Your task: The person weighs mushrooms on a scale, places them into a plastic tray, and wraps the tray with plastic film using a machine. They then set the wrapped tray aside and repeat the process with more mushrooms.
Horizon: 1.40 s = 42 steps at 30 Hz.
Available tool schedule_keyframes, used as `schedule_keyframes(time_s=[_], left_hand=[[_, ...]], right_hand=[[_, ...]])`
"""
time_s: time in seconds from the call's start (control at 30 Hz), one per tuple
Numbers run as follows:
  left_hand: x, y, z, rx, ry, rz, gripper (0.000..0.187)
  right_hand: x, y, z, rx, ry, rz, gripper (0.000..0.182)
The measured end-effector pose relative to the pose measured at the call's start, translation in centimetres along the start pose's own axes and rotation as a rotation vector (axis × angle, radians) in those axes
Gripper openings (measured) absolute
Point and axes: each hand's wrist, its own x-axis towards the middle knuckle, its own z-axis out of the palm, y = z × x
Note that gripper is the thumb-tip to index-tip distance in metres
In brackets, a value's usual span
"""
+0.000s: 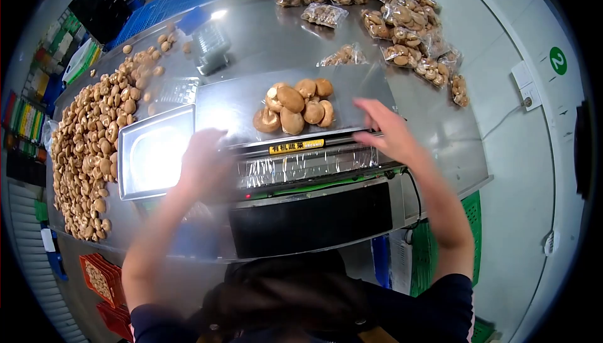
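Observation:
A cluster of brown mushrooms (291,99) sits on the metal plate (232,101) of a film-wrapping machine, between my two hands. Whatever they rest on is hidden under them. In front of them runs a bar with a yellow "ORGANIC" label (296,146), and clear plastic film (295,170) lies wrinkled below it. My right hand (391,134) is at the bar's right end, its thumb and fingers apart with nothing visible between them. My left hand (208,161) is smeared by motion near the bar's left end, in front of a metal tray (124,167); its fingers cannot be made out.
Loose mushrooms (88,148) cover the table's left side. Clear plastic trays (211,48) stand behind the metal tray. Bagged mushrooms (411,22) are heaped at the back right, beside a white wall (483,48). Red crates (103,280) stand at the lower left.

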Motion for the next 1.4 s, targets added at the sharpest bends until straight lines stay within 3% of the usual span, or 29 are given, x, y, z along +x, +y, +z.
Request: schedule_keyframes(time_s=[0.03, 0.13, 0.17, 0.23, 0.27, 0.33, 0.37, 0.43, 0.53, 0.6, 0.63, 0.67, 0.7, 0.77, 0.8, 0.83, 0.9, 0.97, 1.03, 1.07, 1.1, 1.13, 1.2, 1.23, 1.3, 1.4], left_hand=[[-0.9, -0.2, -1.1, 0.195, -0.020, 0.155, 0.057], [-0.7, 0.5, -2.8, 0.304, -0.199, 0.356, 0.058], [0.5, 2.0, -3.0, 0.378, -0.392, 0.281, 0.054], [1.4, 1.3, -0.8, 0.295, -0.289, 0.515, 0.052], [1.5, 0.3, 0.3, 0.246, -0.191, 0.615, 0.039], [0.6, 1.4, -1.4, 0.312, -0.332, 0.392, 0.029], [-1.1, 1.1, -1.5, 0.213, -0.292, 0.305, 0.023], [-5.4, -0.5, -1.7, -0.119, -0.089, 0.171, 0.013], [-5.9, 1.7, -7.9, -0.475, 0.082, -0.072, 0.017], [-0.4, 1.5, -9.7, -0.811, 0.438, 0.000, 0.023], [3.2, 0.8, -8.8, -0.874, 0.585, -0.008, 0.019], [7.0, -0.5, -7.3, -0.768, 0.591, -0.116, 0.018], [10.2, -2.0, -4.9, -0.467, 0.559, -0.065, 0.021], [13.9, -7.5, 4.5, -0.645, 0.294, -0.129, 0.058], [13.4, -5.9, 5.3, -0.485, 0.101, -0.270, 0.065], [12.7, -5.3, 6.3, -0.182, -0.115, -0.253, 0.055], [10.3, -2.5, 5.3, -0.247, -0.019, -0.110, 0.034], [9.4, 1.7, 1.0, -0.561, -0.292, -0.454, 0.026], [6.6, 1.9, 2.0, -0.624, -0.269, -0.503, 0.021], [5.4, 3.7, 0.4, -0.783, -0.302, -0.539, 0.020], [4.2, 5.2, -0.8, -0.879, -0.334, -0.659, 0.021], [3.3, 7.4, -3.0, -1.046, -0.428, -0.920, 0.019], [0.4, 10.1, -3.5, -0.927, -0.440, -0.974, 0.021], [-2.3, 8.2, -1.2, -0.991, -0.480, -0.977, 0.021], [-4.9, 9.2, 0.7, -0.738, -0.520, -0.942, 0.018], [-9.9, 7.2, 6.5, -0.263, -0.020, -0.378, 0.017]], right_hand=[[-1.6, 1.7, -0.1, -0.082, 0.019, -0.155, 0.054], [-3.6, 3.5, -0.8, -0.381, -0.199, -0.223, 0.046], [-3.2, 3.2, -0.8, -0.369, -0.204, -0.260, 0.045], [-1.7, 2.2, -0.2, -0.343, -0.208, -0.327, 0.044], [-1.5, 2.2, 0.9, -0.246, -0.132, -0.372, 0.034], [-3.4, 4.1, 2.1, 0.005, -0.028, -0.368, 0.026], [-4.6, 4.6, 2.3, 0.128, 0.021, -0.365, 0.022], [-8.3, 0.1, -1.4, 0.403, -0.181, 0.227, 0.014], [-7.9, -0.3, -4.6, 0.507, 0.222, -0.110, 0.013], [-2.9, -1.6, -6.5, 0.505, 0.539, -0.153, 0.016], [1.1, -3.2, -6.4, 0.541, 0.709, -0.079, 0.019], [4.8, -2.2, -5.4, 0.518, 0.676, -0.132, 0.029], [8.2, 0.0, -3.4, 0.292, 0.638, -0.137, 0.036], [12.0, 6.9, 3.5, -0.025, 0.509, -0.126, 0.046], [12.8, 9.4, 6.1, -0.119, 0.419, -0.114, 0.051], [11.6, 7.9, 5.6, -0.016, 0.110, 0.044, 0.050], [9.3, 3.0, 3.0, 0.040, 0.039, 0.091, 0.047], [7.2, 0.1, 1.0, 0.424, -0.183, 0.300, 0.041], [3.3, -2.9, 0.5, 0.580, -0.115, 0.251, 0.034], [1.7, -4.7, -0.3, 0.671, -0.151, 0.347, 0.031], [0.2, -6.2, -1.1, 0.762, -0.185, 0.446, 0.028], [-1.4, -7.7, -1.3, 0.834, -0.198, 0.529, 0.028], [-4.6, -9.0, -0.1, 0.962, -0.226, 0.634, 0.028], [-6.2, -8.6, 1.4, 1.018, -0.243, 0.653, 0.027], [-9.2, -7.5, 5.2, 1.065, -0.255, 0.763, 0.024], [-12.2, -7.3, 11.2, 0.790, 0.144, 0.599, 0.022]])
